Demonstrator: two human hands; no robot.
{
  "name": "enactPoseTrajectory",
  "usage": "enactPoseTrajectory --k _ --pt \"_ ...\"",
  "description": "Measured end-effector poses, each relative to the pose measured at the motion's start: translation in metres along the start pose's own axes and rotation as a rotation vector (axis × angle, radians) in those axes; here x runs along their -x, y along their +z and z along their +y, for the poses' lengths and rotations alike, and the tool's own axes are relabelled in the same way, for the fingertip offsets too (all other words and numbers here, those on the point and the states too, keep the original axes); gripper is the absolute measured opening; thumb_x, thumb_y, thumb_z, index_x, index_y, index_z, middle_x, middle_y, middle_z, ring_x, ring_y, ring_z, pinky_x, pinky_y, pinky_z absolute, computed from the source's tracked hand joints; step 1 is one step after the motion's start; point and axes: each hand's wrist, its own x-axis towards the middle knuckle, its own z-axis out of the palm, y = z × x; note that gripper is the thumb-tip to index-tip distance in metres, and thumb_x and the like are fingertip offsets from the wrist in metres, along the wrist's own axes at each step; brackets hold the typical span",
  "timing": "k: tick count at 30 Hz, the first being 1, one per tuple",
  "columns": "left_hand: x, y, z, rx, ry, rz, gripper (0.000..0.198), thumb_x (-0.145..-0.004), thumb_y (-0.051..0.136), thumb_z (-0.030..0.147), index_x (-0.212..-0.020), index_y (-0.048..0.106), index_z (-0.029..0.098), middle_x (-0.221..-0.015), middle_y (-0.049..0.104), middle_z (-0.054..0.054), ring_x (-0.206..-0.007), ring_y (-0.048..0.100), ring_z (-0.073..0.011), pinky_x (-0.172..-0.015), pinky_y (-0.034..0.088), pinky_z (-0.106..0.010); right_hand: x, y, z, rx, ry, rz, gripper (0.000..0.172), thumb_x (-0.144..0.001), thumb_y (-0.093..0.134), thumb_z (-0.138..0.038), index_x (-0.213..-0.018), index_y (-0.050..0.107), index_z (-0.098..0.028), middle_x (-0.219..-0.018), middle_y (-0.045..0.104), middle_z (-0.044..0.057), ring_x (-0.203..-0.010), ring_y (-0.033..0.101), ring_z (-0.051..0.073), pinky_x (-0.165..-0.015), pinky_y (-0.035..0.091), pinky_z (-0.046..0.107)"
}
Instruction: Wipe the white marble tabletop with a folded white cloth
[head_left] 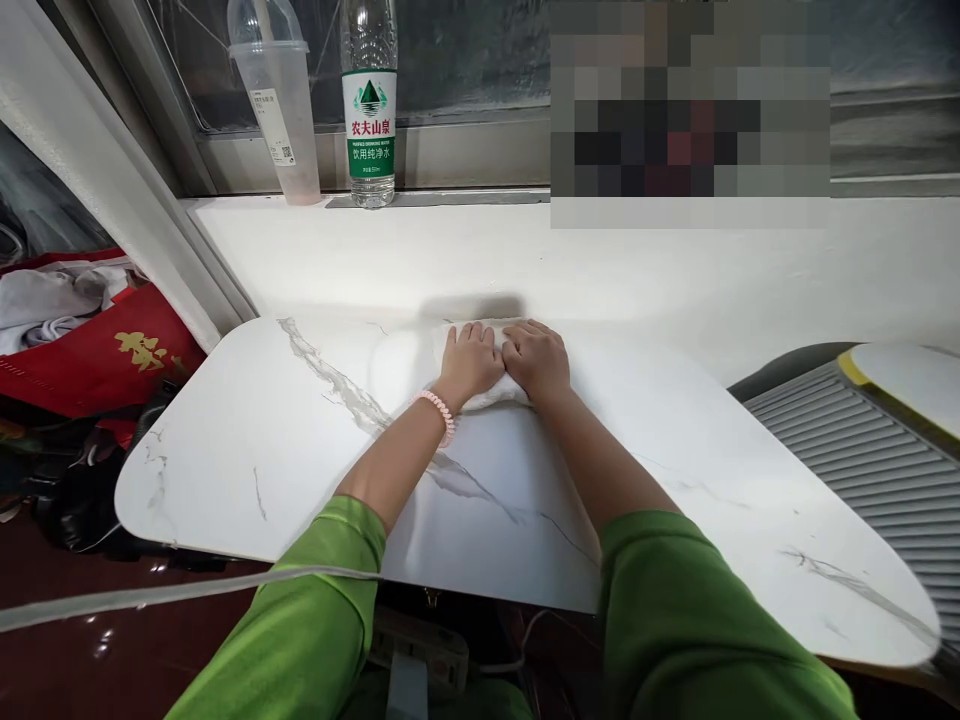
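A folded white cloth (496, 394) lies at the far edge of the white marble-patterned table (225, 450). My left hand (472, 362), with a pink coiled band (441, 415) at its wrist, presses on the cloth's left part, its fingers bent over it. Close beside it, my right hand (537, 357) grips the right part with curled fingers. Both hands nearly touch, and they hide most of the cloth.
On the window ledge (465, 199) stand a plastic cup with a domed lid (281, 130) and a water bottle (370, 120). A red bag (112, 350) holding fabric sits at left. A ribbed grey surface (847, 440) lies at right. A pale cord (150, 596) crosses my left sleeve.
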Motion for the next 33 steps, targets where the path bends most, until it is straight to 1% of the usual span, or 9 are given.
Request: enactPoseTrajectory --k 2,5,10,15,20,23,26,29,33 --pt "0.002 0.001 0.001 -0.009 -0.013 0.001 0.05 -0.102 0.025 0.025 -0.146 0.039 0.005 -0.156 0.036 -0.014 -0.145 0.029 -0.0241 -0.121 0.017 -0.044 0.002 0.0 0.0 0.019 0.028 0.037 0.041 -0.083 0.04 -0.023 -0.105 0.073 -0.015 -0.118 0.07 0.013 -0.124 0.054 0.032 -0.107 0.041 0.05" --pt "0.014 0.002 0.004 -0.025 -0.03 0.006 0.051 -0.103 0.024 0.026 -0.148 0.037 0.005 -0.157 0.034 -0.015 -0.146 0.028 -0.0246 -0.121 0.017 -0.045 0.012 -0.005 -0.003 0.012 0.003 0.011 0.042 -0.085 0.038 -0.021 -0.109 0.072 -0.013 -0.119 0.07 0.014 -0.124 0.055 0.03 -0.106 0.043 0.048" --pt "0.055 -0.003 0.021 -0.054 -0.002 -0.004 0.052 -0.102 0.025 0.027 -0.148 0.036 0.004 -0.156 0.034 -0.017 -0.146 0.028 -0.0263 -0.121 0.018 -0.047 0.054 -0.029 -0.011 0.061 -0.11 -0.083 0.048 -0.088 0.032 -0.02 -0.119 0.066 -0.006 -0.128 0.065 0.018 -0.127 0.054 0.03 -0.11 0.039 0.048" --pt "0.108 -0.013 0.06 -0.08 0.142 -0.108 0.057 -0.1 0.029 0.027 -0.148 0.034 -0.004 -0.156 0.031 -0.023 -0.148 0.022 -0.0331 -0.121 0.013 -0.055 0.123 -0.068 0.0 0.062 -0.228 -0.141 0.054 -0.093 0.024 -0.023 -0.13 0.059 -0.005 -0.139 0.056 0.019 -0.137 0.045 0.029 -0.114 0.036 0.05" --pt "0.14 -0.006 0.113 -0.035 0.283 -0.115 0.06 -0.097 0.032 0.03 -0.147 0.035 -0.003 -0.155 0.033 -0.023 -0.147 0.021 -0.0369 -0.119 0.018 -0.058 0.183 -0.114 0.034 0.055 -0.148 -0.127 0.051 -0.093 0.031 -0.031 -0.136 0.056 -0.018 -0.141 0.056 0.013 -0.133 0.05 0.029 -0.112 0.039 0.053" --pt "0.139 0.006 0.143 -0.023 0.317 -0.095 0.061 -0.096 0.033 0.032 -0.145 0.038 -0.004 -0.154 0.033 -0.026 -0.145 0.025 -0.0389 -0.118 0.022 -0.058 0.2 -0.138 0.058 0.09 -0.098 -0.155 0.051 -0.094 0.029 -0.029 -0.136 0.057 -0.016 -0.141 0.056 0.012 -0.133 0.05 0.029 -0.114 0.038 0.053" --pt "0.127 0.017 0.167 -0.008 0.334 -0.07 0.061 -0.096 0.033 0.034 -0.144 0.039 -0.004 -0.153 0.034 -0.026 -0.144 0.029 -0.0392 -0.116 0.024 -0.059 0.2 -0.152 0.082 0.084 -0.054 -0.152 0.051 -0.093 0.03 -0.029 -0.132 0.06 -0.014 -0.137 0.059 0.012 -0.132 0.051 0.03 -0.114 0.038 0.051" --pt "0.104 0.025 0.18 0.013 0.345 -0.057 0.06 -0.097 0.031 0.033 -0.145 0.039 -0.003 -0.153 0.034 -0.025 -0.144 0.028 -0.0387 -0.117 0.021 -0.06 0.184 -0.154 0.101 0.064 -0.028 -0.133 0.05 -0.09 0.033 -0.029 -0.129 0.063 -0.017 -0.133 0.063 0.01 -0.129 0.054 0.03 -0.112 0.04 0.052" --pt "0.062 0.034 0.182 0.028 0.339 -0.072 0.059 -0.098 0.029 0.031 -0.146 0.035 -0.004 -0.155 0.033 -0.025 -0.145 0.027 -0.0373 -0.117 0.019 -0.06 0.148 -0.145 0.118 0.069 -0.006 -0.1 0.049 -0.086 0.035 -0.025 -0.124 0.066 -0.02 -0.128 0.067 0.008 -0.126 0.056 0.029 -0.11 0.041 0.053"
